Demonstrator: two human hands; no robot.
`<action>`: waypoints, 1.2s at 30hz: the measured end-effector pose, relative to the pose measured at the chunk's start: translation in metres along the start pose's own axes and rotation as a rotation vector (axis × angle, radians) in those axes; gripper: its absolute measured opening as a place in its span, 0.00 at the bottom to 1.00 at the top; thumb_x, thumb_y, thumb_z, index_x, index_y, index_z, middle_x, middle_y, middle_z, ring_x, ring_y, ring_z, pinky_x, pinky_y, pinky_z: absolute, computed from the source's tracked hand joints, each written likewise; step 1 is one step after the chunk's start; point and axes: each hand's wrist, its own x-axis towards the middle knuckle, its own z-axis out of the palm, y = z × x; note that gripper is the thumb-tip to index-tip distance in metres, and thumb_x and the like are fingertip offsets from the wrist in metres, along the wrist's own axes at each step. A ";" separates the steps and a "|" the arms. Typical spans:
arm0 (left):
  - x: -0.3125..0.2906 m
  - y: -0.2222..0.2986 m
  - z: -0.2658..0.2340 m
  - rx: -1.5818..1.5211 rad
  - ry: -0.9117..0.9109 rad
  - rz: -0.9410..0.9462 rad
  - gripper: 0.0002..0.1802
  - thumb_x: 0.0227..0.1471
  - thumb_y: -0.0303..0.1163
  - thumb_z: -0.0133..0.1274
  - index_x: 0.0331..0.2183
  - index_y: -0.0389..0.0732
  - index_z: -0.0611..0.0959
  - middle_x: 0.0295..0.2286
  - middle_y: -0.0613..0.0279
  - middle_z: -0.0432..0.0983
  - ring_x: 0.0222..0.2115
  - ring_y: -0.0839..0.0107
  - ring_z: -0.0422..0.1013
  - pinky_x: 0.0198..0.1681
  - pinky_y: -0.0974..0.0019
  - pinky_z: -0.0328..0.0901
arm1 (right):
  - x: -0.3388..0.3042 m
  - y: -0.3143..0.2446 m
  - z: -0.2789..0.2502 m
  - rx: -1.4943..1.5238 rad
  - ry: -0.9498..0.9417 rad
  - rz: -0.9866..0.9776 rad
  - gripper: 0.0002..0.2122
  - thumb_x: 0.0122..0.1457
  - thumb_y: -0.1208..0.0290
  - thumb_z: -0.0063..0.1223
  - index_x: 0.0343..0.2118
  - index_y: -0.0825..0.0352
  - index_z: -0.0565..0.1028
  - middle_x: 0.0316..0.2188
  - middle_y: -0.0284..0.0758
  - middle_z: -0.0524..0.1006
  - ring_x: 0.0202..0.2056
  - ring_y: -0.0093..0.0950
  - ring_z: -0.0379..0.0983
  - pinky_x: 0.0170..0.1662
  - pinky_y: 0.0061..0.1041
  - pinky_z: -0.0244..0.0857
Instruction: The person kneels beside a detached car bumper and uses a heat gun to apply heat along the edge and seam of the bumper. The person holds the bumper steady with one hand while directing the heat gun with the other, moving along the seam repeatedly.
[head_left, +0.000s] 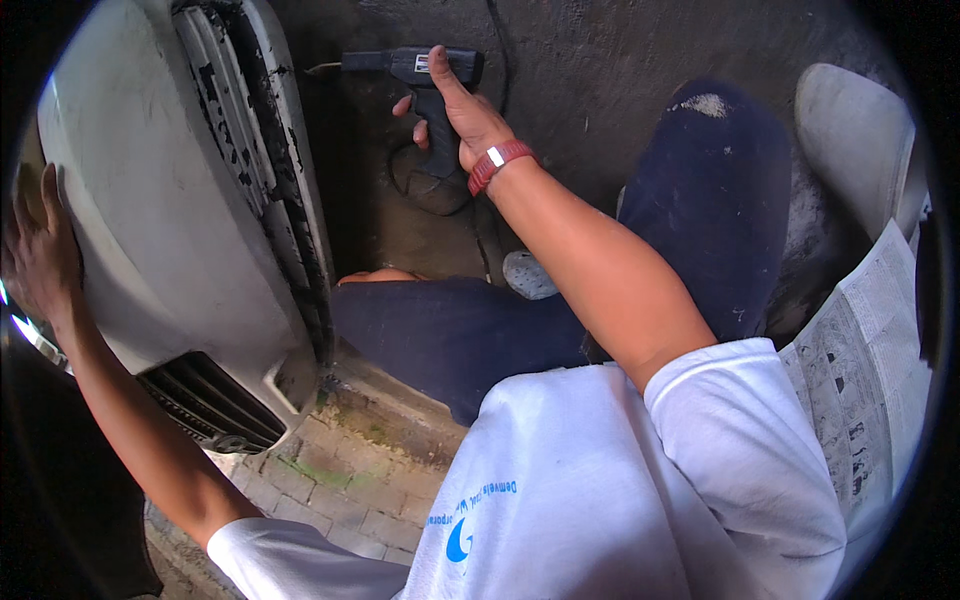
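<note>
A large whitish car bumper [170, 190] stands on edge at the left, its inner lip streaked with chipped black paint. My left hand [45, 250] lies against its outer side with the fingers stretched out; part of the hand is lost in the dark rim. My right hand [470, 118] is wrapped around the pistol grip of a black soldering gun [432, 105], thumb up along its rear. The gun's thin metal tip points left at the bumper's inner edge, with a small gap between them. Its dark cord [410, 190] hangs below the grip.
A dark grille [215, 400] sits in the bumper's near end. My bent legs in dark trousers [700, 210] lie right of the bumper. Paving bricks [370, 500] cover the ground nearby. Printed newspaper [860, 370] and a pale curved panel [855, 140] are at the right.
</note>
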 end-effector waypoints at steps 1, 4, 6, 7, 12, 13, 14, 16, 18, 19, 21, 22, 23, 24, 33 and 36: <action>-0.002 0.002 -0.006 0.013 0.005 0.026 0.50 0.59 0.79 0.34 0.73 0.63 0.60 0.69 0.62 0.63 0.66 0.54 0.65 0.69 0.47 0.59 | 0.005 0.000 0.000 0.014 0.004 0.002 0.38 0.56 0.26 0.55 0.50 0.62 0.77 0.31 0.38 0.84 0.19 0.22 0.75 0.23 0.22 0.68; 0.003 0.008 -0.021 0.172 -0.078 0.015 0.49 0.59 0.80 0.31 0.73 0.65 0.60 0.68 0.65 0.65 0.67 0.55 0.64 0.69 0.48 0.59 | 0.018 0.000 0.001 0.011 0.011 -0.038 0.34 0.57 0.29 0.59 0.45 0.62 0.78 0.27 0.35 0.82 0.17 0.21 0.72 0.22 0.21 0.66; 0.008 0.008 -0.024 0.258 -0.082 0.034 0.47 0.61 0.79 0.31 0.72 0.65 0.63 0.67 0.66 0.67 0.66 0.56 0.65 0.68 0.49 0.59 | 0.024 0.000 0.003 -0.002 0.017 -0.062 0.31 0.57 0.31 0.62 0.42 0.61 0.78 0.25 0.33 0.81 0.15 0.20 0.69 0.22 0.20 0.65; 0.010 0.007 -0.024 0.271 -0.046 0.073 0.46 0.61 0.78 0.31 0.71 0.65 0.65 0.66 0.67 0.69 0.66 0.57 0.66 0.68 0.50 0.59 | 0.026 0.002 0.004 -0.006 0.021 -0.063 0.30 0.57 0.33 0.63 0.41 0.61 0.78 0.25 0.33 0.80 0.15 0.20 0.68 0.21 0.20 0.65; 0.021 -0.006 -0.019 0.360 0.144 0.246 0.43 0.63 0.76 0.33 0.69 0.65 0.70 0.66 0.64 0.69 0.66 0.56 0.64 0.69 0.49 0.57 | 0.030 0.010 -0.001 0.028 0.005 0.014 0.28 0.57 0.35 0.66 0.41 0.60 0.78 0.23 0.32 0.79 0.14 0.19 0.66 0.21 0.21 0.64; 0.018 -0.007 -0.017 0.250 0.130 0.226 0.43 0.62 0.77 0.34 0.69 0.66 0.70 0.67 0.60 0.66 0.69 0.54 0.59 0.70 0.47 0.53 | 0.032 0.011 -0.002 0.039 -0.001 0.024 0.28 0.57 0.36 0.66 0.41 0.60 0.78 0.23 0.32 0.79 0.14 0.19 0.66 0.21 0.21 0.63; 0.017 -0.006 -0.018 0.196 0.111 0.225 0.43 0.62 0.77 0.35 0.68 0.66 0.70 0.68 0.58 0.65 0.70 0.54 0.57 0.70 0.45 0.52 | 0.033 0.013 -0.002 0.047 0.012 0.045 0.28 0.57 0.36 0.66 0.42 0.60 0.77 0.23 0.32 0.79 0.14 0.19 0.66 0.21 0.21 0.63; 0.016 -0.003 -0.019 0.162 0.121 0.222 0.43 0.61 0.78 0.35 0.68 0.67 0.70 0.69 0.57 0.63 0.71 0.53 0.55 0.71 0.41 0.50 | 0.035 0.015 -0.003 0.080 -0.009 0.051 0.27 0.57 0.36 0.66 0.42 0.59 0.77 0.23 0.31 0.79 0.14 0.19 0.66 0.21 0.21 0.63; 0.014 0.001 -0.021 0.159 0.130 0.216 0.43 0.61 0.78 0.35 0.69 0.67 0.70 0.69 0.58 0.62 0.71 0.52 0.55 0.70 0.38 0.50 | 0.037 0.015 -0.002 0.117 -0.017 0.057 0.26 0.57 0.39 0.67 0.42 0.59 0.78 0.24 0.32 0.79 0.15 0.19 0.67 0.20 0.20 0.62; 0.013 0.003 -0.022 0.145 0.135 0.205 0.43 0.61 0.78 0.35 0.69 0.67 0.70 0.69 0.58 0.62 0.71 0.52 0.54 0.70 0.37 0.49 | 0.038 0.015 -0.002 0.140 -0.021 0.056 0.24 0.58 0.41 0.68 0.41 0.60 0.79 0.24 0.32 0.80 0.16 0.19 0.69 0.20 0.19 0.62; 0.012 0.006 -0.024 0.145 0.150 0.203 0.43 0.62 0.78 0.35 0.69 0.68 0.70 0.70 0.59 0.61 0.71 0.52 0.53 0.69 0.34 0.49 | 0.039 0.015 -0.002 0.161 -0.028 0.056 0.23 0.58 0.43 0.69 0.41 0.60 0.79 0.25 0.32 0.81 0.17 0.19 0.71 0.19 0.18 0.62; 0.012 0.006 -0.024 0.158 0.159 0.212 0.43 0.62 0.78 0.35 0.69 0.68 0.70 0.70 0.59 0.61 0.72 0.52 0.53 0.69 0.33 0.48 | 0.039 0.015 -0.002 0.157 -0.029 0.056 0.23 0.58 0.43 0.69 0.40 0.60 0.79 0.25 0.32 0.81 0.17 0.19 0.71 0.19 0.18 0.62; 0.012 0.005 -0.023 0.160 0.174 0.221 0.43 0.62 0.78 0.35 0.69 0.68 0.69 0.70 0.59 0.60 0.72 0.52 0.52 0.69 0.32 0.48 | 0.039 0.016 -0.002 0.153 -0.031 0.056 0.22 0.59 0.43 0.68 0.40 0.59 0.79 0.25 0.32 0.81 0.18 0.19 0.71 0.19 0.17 0.62; 0.012 0.003 -0.022 0.163 0.160 0.217 0.43 0.62 0.78 0.35 0.69 0.68 0.70 0.70 0.59 0.61 0.72 0.52 0.52 0.69 0.33 0.48 | 0.039 0.016 -0.003 0.161 -0.041 0.059 0.23 0.58 0.43 0.68 0.40 0.59 0.79 0.25 0.32 0.81 0.18 0.19 0.71 0.19 0.17 0.62; 0.016 -0.035 0.002 0.354 0.097 0.183 0.48 0.60 0.81 0.28 0.68 0.65 0.72 0.65 0.63 0.71 0.66 0.55 0.65 0.69 0.43 0.49 | 0.044 0.022 -0.010 0.138 -0.087 0.045 0.24 0.57 0.40 0.69 0.38 0.59 0.80 0.25 0.32 0.81 0.16 0.19 0.70 0.20 0.18 0.63; 0.015 -0.044 0.009 0.362 0.071 0.192 0.49 0.59 0.82 0.27 0.68 0.63 0.72 0.64 0.63 0.72 0.65 0.56 0.66 0.69 0.43 0.50 | 0.048 0.025 -0.013 0.148 -0.096 0.056 0.24 0.56 0.41 0.69 0.38 0.59 0.80 0.25 0.31 0.81 0.16 0.19 0.70 0.21 0.18 0.64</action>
